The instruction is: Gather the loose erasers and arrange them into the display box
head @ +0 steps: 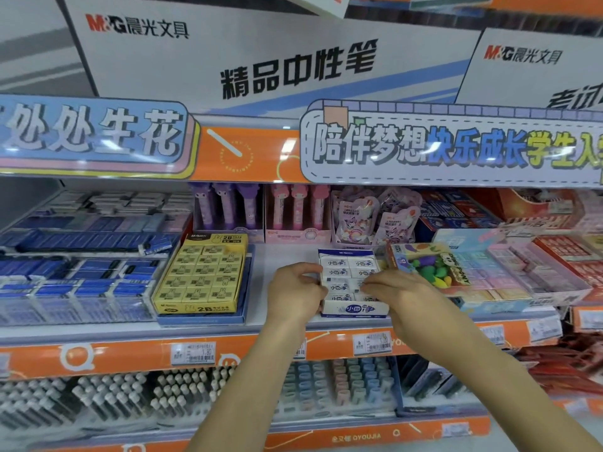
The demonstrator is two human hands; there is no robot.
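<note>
both forearms reached over the shelf edge (107, 334). left hand (293, 293) braced the white display box (354, 309), fingers curled on its side. right hand (396, 290) pinched an eraser (357, 286) inside. advice: seat it flush, label upward, rows kept square.

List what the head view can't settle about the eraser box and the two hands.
- White eraser display box: the middle rows are covered by both hands, so how full it is cannot be told.
- Left hand and right hand: fingertips curl onto the erasers; whether either pinches one cannot be told.
- Price tag below the box: too blurred to read reliably.
- Loose erasers outside the box: none identifiable; the right hand hides the shelf beside it.
</note>
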